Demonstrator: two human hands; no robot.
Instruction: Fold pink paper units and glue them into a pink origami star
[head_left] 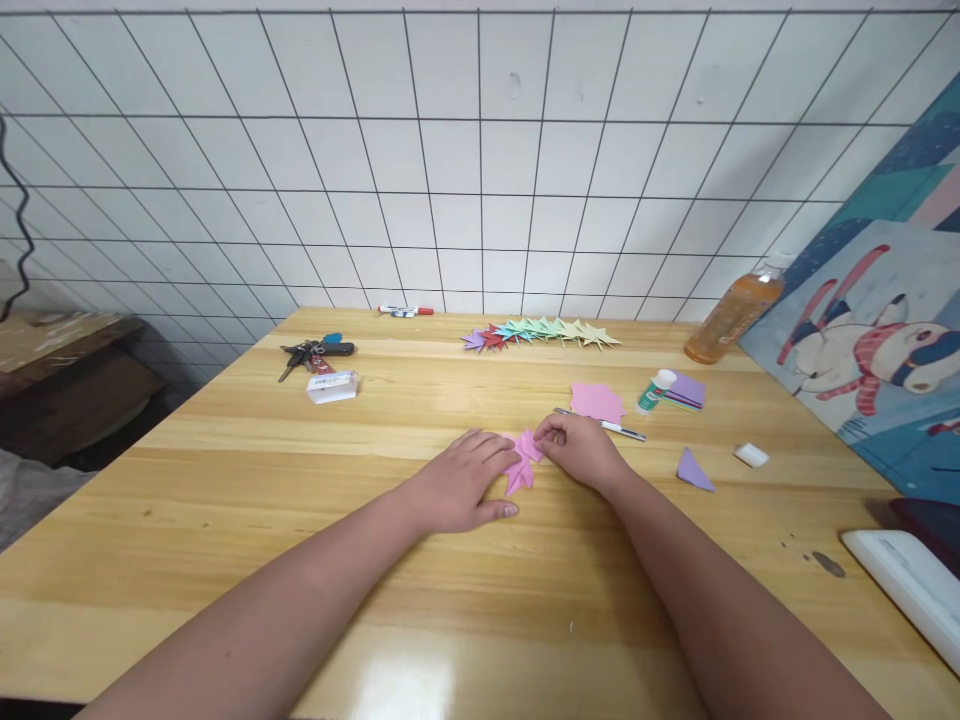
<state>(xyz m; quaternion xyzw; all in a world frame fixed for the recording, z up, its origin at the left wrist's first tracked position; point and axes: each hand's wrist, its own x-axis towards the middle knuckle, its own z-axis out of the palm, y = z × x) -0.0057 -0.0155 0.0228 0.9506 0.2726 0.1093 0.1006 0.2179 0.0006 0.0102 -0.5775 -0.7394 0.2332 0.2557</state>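
White tiled wall (442,155) with dark grout lines fills the background; below it spreads a pale wooden table (225,480); at the right leans a picture panel (832,350) showing a bear in a scarf; a white object (904,575) lies at the table's right edge, cut off by the frame.

Near the wall a row of folded paper stars (551,331) runs left to right, purple, red, blue, green and yellow; to its right a bottle (733,315) of amber liquid stands by the panel.

Left hand (465,487) lies palm down, fingers and thumb spread, its fingertips over the left side of the pink folded paper (525,466); right hand (579,450) has thumb and fingers closed in a pinch on its upper right point.

That pink paper sits mid-table, between the hands; its visible long axis runs from the wall side toward the person, leaning slightly left at the near end; one tip points toward the person, another up and right; its left side is hidden.

Beyond the right hand are a pink sheet (598,401), a glue stick (656,391), and a pen (626,432).
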